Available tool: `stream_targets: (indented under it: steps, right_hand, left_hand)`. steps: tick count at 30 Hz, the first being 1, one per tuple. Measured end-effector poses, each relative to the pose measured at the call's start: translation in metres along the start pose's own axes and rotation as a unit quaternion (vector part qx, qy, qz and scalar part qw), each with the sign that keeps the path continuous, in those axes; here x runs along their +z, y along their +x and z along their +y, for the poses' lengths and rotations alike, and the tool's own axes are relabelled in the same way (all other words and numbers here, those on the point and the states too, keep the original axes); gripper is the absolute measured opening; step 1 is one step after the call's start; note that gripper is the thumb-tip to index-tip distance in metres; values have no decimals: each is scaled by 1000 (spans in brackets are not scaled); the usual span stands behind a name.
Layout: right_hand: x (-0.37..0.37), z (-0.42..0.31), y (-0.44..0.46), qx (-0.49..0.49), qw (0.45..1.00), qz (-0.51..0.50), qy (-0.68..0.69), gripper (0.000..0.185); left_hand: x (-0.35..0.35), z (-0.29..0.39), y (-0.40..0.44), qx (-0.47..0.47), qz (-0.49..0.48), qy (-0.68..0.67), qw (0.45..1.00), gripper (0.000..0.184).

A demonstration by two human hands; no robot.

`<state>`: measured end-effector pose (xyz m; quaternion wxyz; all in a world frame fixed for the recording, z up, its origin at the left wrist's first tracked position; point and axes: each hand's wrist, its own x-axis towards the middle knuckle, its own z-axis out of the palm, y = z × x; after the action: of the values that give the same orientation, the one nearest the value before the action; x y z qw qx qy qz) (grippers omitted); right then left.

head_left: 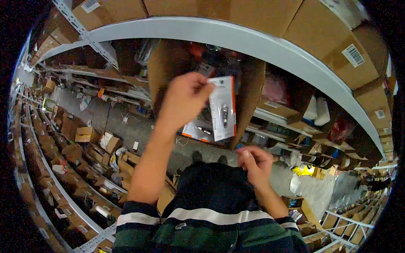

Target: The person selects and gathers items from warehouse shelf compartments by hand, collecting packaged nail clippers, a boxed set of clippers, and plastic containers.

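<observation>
The left hand [185,99] pinches a blister card [218,120] by 1 upper corner, leaving its face uncovered; the right hand [256,162] is curled, contents unclear. The card is at an open carton's mouth [252,99], a similar card [194,131] just beside.

Dark short-sleeved shirt [215,189], white chest band [219,216], green panel [202,237], small pale logo [180,226], dark shoes [197,157]

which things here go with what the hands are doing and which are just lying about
Likely part of the job:
orange-edged carded package, in the left hand
similar package behind it
open cardboard box

Apparently just around:
barcoded carton above
yellow item at right
open carton at left
</observation>
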<state>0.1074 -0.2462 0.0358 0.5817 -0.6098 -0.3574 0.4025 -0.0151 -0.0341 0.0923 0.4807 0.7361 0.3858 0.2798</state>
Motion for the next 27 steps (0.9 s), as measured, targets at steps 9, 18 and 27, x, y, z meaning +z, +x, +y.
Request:
stream_targets:
  steps: [9,18,27]
  right_hand:
    - [14,-4,2,63,986,-113,102,17]
    - [23,-5,7,59,995,-11,82,18]
    - [25,-4,9,2,997,-1,78,33]
  left_hand:
    - [-1,-11,-41,-27,-1,-208,978,13]
    - [-6,2,-109,324,-21,247,913,30]
    - [4,-38,-87,421,92,355,829,25]
